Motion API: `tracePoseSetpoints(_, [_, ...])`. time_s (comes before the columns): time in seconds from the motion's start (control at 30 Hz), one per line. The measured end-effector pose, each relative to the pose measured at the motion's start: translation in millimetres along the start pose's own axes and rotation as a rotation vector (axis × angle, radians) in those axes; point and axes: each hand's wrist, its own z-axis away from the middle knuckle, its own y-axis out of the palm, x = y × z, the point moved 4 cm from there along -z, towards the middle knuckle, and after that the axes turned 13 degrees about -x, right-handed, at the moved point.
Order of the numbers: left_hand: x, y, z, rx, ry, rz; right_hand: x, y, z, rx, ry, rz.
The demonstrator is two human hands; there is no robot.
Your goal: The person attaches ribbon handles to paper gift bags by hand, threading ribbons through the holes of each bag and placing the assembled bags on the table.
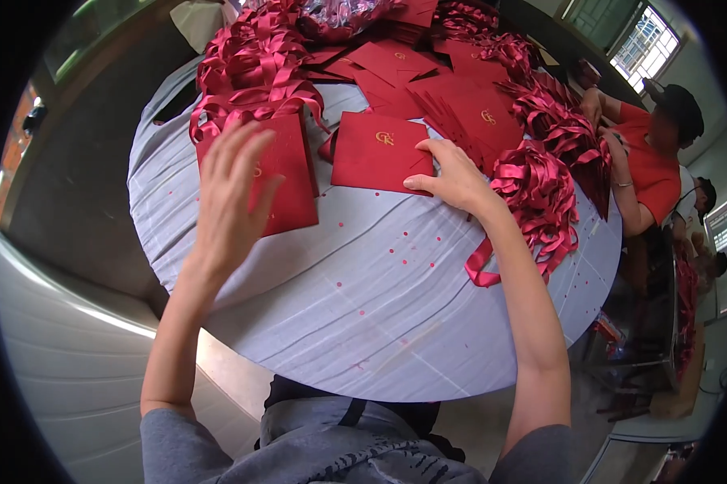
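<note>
Head view: the left hand (233, 189), fingers spread, overlies one red stack (297, 202), contact uncertain. One red packet (371, 157) lies between the hands on the counter (363, 339), long axis crosswise, nearer the right hand (456, 179), whose thumb and fingers meet its right end, pinch unconfirmed. Rightmost: one near ribbon heap (533, 185), strands uncountable.

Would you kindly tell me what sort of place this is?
Probably a small workroom: flat red packets, heaped red ribbons and a co-worker at one round table suggest it.
</note>
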Motion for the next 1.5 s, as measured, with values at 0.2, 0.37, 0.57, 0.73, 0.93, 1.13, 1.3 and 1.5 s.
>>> tracePoseSetpoints(0.2, [-41.5,20.9,-21.1,0.147,0.013,0.374,10.8,-28.7,15.6,-0.182,0.034,-0.039])
tracePoseSetpoints(0.37, [-58.1,38.0,-53.5,0.071,0.082,0.433,55.2,-71.0,71.9,-0.359,-0.168,-0.118])
tracePoseSetpoints(0.57, [-87.2,55.1,-50.2,0.186,0.028,0.556,59.5,-71.0,127.2,-0.531,-0.176,-0.006])
tracePoseSetpoints(0.73, [-105.7,44.5,-48.1,0.095,0.157,0.591,57.1,-70.0,142.8,-0.535,-0.141,0.057])
tracePoseSetpoints(0.93, [-116.5,35.0,-45.9,0.004,0.214,0.536,79.9,-97.6,127.9,-0.689,-0.256,0.183])
tracePoseSetpoints(1.13, [-126.9,17.9,-41.1,-0.080,0.309,0.278,86.5,-87.7,128.2,-0.792,-0.356,0.160])
tracePoseSetpoints(1.3, [-129.0,-3.2,-52.3,0.033,0.329,0.266,91.1,-88.3,132.3,-0.840,-0.359,-0.003])
tracePoseSetpoints(1.5, [-112.5,-2.1,-59.8,0.314,0.072,0.444,83.8,-86.0,131.3,-0.848,-0.341,-0.049])
